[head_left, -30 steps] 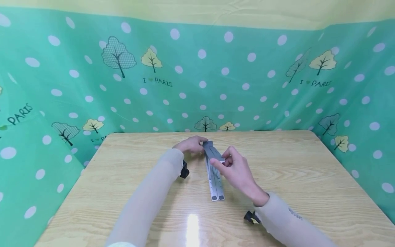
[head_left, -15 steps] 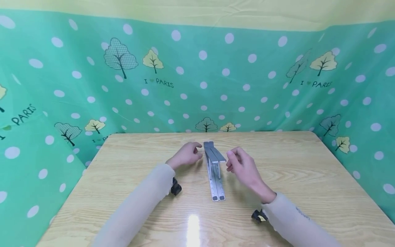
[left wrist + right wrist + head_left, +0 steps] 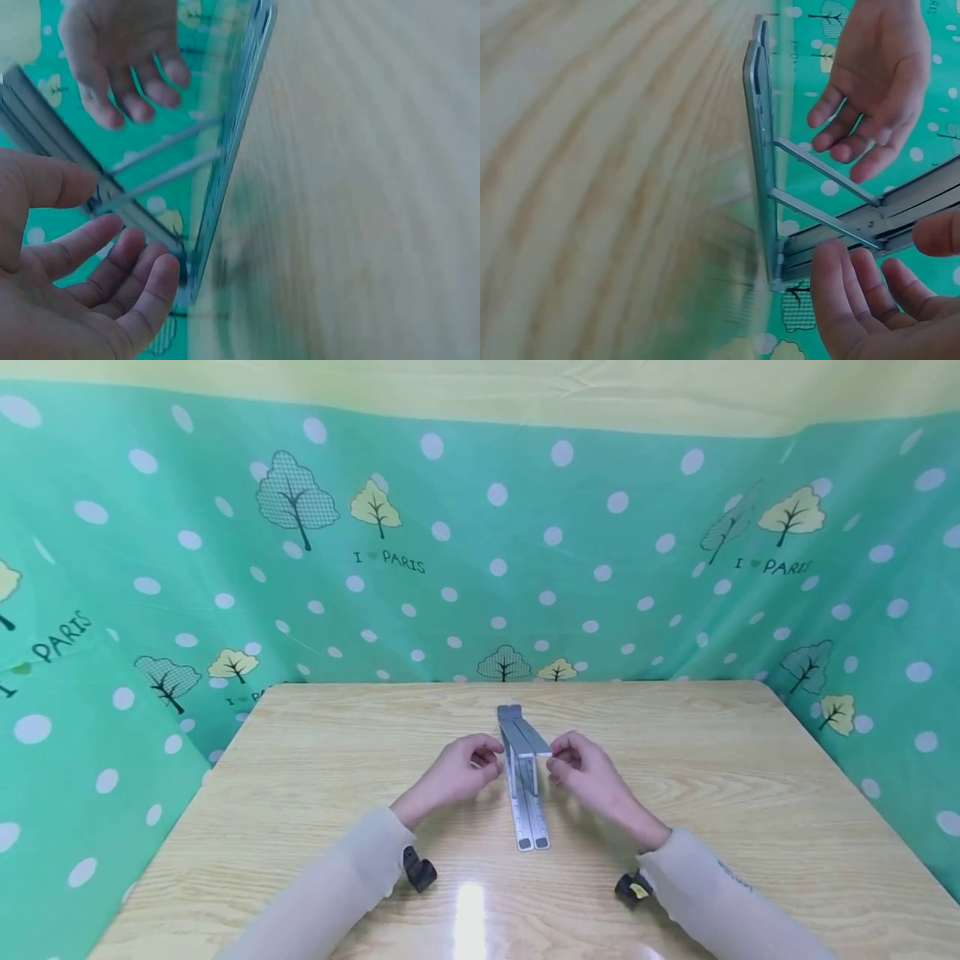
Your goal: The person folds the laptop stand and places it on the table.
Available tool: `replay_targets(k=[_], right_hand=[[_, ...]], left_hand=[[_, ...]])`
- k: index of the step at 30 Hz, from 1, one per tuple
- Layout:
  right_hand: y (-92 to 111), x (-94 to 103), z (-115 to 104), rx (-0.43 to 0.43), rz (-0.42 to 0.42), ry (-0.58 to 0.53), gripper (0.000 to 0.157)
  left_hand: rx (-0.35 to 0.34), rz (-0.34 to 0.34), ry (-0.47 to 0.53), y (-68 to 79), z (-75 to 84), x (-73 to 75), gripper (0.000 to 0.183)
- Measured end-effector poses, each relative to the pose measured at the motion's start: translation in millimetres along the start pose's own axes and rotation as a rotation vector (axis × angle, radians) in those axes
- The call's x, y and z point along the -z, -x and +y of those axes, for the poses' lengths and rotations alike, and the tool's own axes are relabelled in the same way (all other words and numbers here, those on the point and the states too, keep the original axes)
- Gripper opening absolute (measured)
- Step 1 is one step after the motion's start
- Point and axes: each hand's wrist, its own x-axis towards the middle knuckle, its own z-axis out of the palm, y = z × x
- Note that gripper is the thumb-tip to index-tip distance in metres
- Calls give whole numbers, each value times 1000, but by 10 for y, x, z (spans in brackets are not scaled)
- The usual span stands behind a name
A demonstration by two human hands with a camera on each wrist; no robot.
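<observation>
A grey metal folding laptop stand (image 3: 529,739) stands in the middle of the table. Its two flat base bars (image 3: 528,818) lie side by side, pointing towards me, with dark pads at their near ends. The upper part slopes up from the far end, propped on two thin struts (image 3: 169,174). My left hand (image 3: 465,767) is beside the raised end on the left, fingers loosely bent, thumb overlapping the upper bars in the left wrist view. To the right of that end is my right hand (image 3: 588,777), fingers relaxed, with fingertips close to the bars in the right wrist view.
The wooden table (image 3: 337,735) reaches back to a green dotted curtain (image 3: 420,610) with tree prints, which also hangs at both sides. Small black cameras (image 3: 420,870) hang under each wrist at the sleeves.
My left hand has come back from the stand's far end to its raised end. The right hand has let go of the upper part, which now stands higher on its struts.
</observation>
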Motion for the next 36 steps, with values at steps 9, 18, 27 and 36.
replay_targets(k=[9, 18, 27, 36], right_hand=[[-22, -104, 65, -127, -77, -95, 31], [-26, -168, 43, -145, -89, -38, 21], [-53, -229, 63, -182, -82, 20, 20], [-127, -230, 70, -138, -71, 67, 19]], left_hand=[[-2, -25, 81, 93, 66, -149, 29], [10, 8, 133, 88, 107, -257, 20], [98, 115, 140, 70, 86, -332, 16], [137, 148, 152, -5, 74, -342, 19]])
